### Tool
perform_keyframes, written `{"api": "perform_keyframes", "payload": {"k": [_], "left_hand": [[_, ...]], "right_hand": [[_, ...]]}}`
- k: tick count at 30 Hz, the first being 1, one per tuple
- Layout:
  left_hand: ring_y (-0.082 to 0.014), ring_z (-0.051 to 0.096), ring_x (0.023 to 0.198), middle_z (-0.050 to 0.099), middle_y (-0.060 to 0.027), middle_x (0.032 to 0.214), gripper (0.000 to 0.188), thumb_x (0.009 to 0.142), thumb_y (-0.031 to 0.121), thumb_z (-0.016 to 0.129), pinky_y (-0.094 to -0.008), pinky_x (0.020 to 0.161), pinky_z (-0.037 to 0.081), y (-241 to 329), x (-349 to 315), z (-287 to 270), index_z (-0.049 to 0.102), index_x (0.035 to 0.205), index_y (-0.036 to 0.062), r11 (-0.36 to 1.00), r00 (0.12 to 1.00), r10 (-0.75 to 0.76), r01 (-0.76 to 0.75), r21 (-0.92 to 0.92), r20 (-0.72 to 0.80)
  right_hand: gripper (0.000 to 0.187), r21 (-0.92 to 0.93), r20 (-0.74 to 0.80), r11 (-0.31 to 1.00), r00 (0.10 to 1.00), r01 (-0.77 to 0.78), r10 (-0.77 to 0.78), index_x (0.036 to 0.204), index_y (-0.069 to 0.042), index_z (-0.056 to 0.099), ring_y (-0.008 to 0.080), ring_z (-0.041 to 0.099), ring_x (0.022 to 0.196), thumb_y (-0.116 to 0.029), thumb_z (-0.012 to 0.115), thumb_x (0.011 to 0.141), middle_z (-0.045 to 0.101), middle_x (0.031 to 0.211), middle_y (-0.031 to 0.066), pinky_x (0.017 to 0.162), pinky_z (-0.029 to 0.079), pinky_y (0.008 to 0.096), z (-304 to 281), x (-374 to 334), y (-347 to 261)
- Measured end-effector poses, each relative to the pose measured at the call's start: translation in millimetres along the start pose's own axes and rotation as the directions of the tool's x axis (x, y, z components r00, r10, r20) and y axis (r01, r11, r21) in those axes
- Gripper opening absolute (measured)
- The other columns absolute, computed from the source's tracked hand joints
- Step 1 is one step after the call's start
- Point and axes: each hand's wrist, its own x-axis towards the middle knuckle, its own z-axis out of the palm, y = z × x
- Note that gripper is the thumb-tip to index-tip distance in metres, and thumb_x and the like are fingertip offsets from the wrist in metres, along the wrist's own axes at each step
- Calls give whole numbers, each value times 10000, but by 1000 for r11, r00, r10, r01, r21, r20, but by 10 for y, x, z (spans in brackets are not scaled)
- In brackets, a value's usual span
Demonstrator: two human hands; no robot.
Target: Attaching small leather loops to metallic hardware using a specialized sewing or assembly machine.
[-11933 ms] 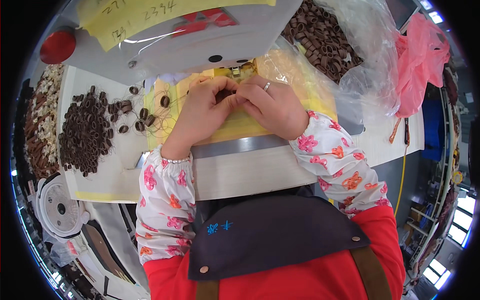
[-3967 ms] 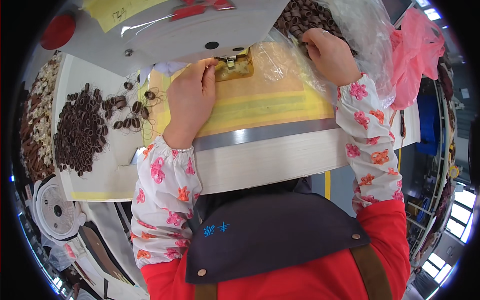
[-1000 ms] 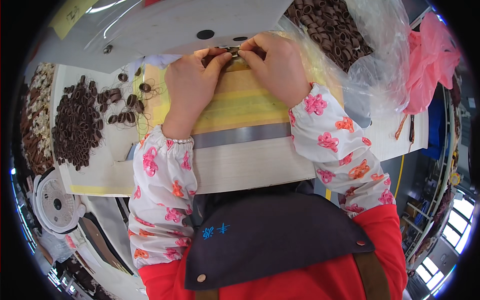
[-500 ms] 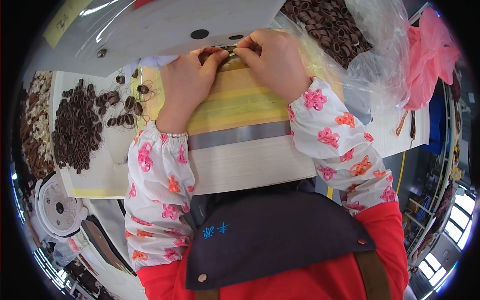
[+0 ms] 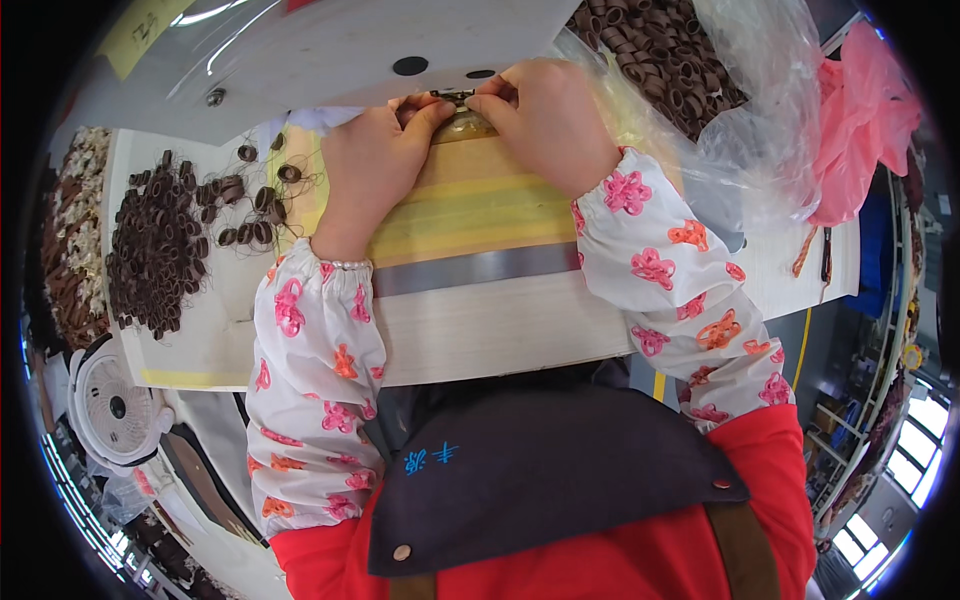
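Observation:
My left hand (image 5: pixel 375 165) and my right hand (image 5: pixel 555 125) meet under the body of a white sewing machine (image 5: pixel 340 55). Thumb and forefinger are pinched together on each hand, the two tips close to each other at the machine's work spot. Whatever sits between them is small and mostly covered by fingers, so I cannot make it out. Just below the fingertips lies a table bed covered with yellow and tan tape (image 5: pixel 470 200). Left of my left hand is a pile of small brown loops (image 5: pixel 155 260) with loose threads; several stray loops (image 5: pixel 265 205) lie nearer the hand.
A clear plastic bag (image 5: pixel 755 110) holds many brown loops (image 5: pixel 675 70) at the far right, beside a pink plastic bag (image 5: pixel 865 120). A small dark-handled tool (image 5: pixel 826 262) lies at the table's right edge. A white fan (image 5: pixel 115 405) stands off the left edge.
Both hands stay pinched at the same spot under the machine with hardly any shift. The whole view has moved slightly; the piles look unchanged.

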Motion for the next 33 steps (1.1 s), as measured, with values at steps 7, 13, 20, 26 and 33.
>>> {"api": "perform_keyframes", "payload": {"k": [7, 13, 20, 26, 33], "left_hand": [[-71, 537, 525, 619, -18, 610, 303, 754, 349, 643, -214, 512, 415, 93, -16, -6, 674, 827, 57, 998, 998, -58, 57, 28, 16], [-78, 541, 517, 622, -19, 608, 292, 756, 342, 640, -230, 505, 418, 144, 50, 77, 675, 822, 59, 1000, 1000, -6, 6, 29, 30], [-260, 584, 536, 596, -104, 589, 268, 790, 302, 560, -333, 508, 445, -44, -49, -36, 657, 796, 52, 945, 936, 317, -300, 128, -151], [-320, 550, 580, 547, -111, 592, 65, 716, 142, 524, -409, 494, 406, 146, -360, -2, 541, 760, 98, 899, 900, 436, -436, 42, -7], [-280, 549, 561, 551, -76, 582, 70, 729, 140, 519, -378, 488, 406, 129, -570, -19, 556, 682, 103, 847, 840, 522, -531, -24, -151]], "right_hand": [[152, -25, 19, 1000, 1000, -10, 11, 748, 29, 629, 210, 581, 545, -117, 648, 707, 606, 630, 137, 533, 463, 298, 17, -12, 19], [150, 24, -19, 1000, 1000, 4, -4, 746, 21, 631, 208, 582, 543, -122, 647, 704, 605, 626, 128, 520, 456, 299, -50, -11, 144], [242, -35, 44, 999, 999, -18, 20, 717, 11, 656, 283, 601, 546, -228, 625, 737, 612, 623, 163, 528, 453, 356, -38, 43, -57], [201, 254, 84, 961, 992, -108, 90, 783, 57, 585, 149, 574, 509, -142, 606, 800, 595, 609, 92, 489, 436, 251, -52, -121, 174], [104, 356, 425, 846, 875, -397, 232, 812, 1, 525, 66, 478, 418, -97, 548, 839, 545, 577, 32, 375, 349, 180, -152, -124, -105]]}}
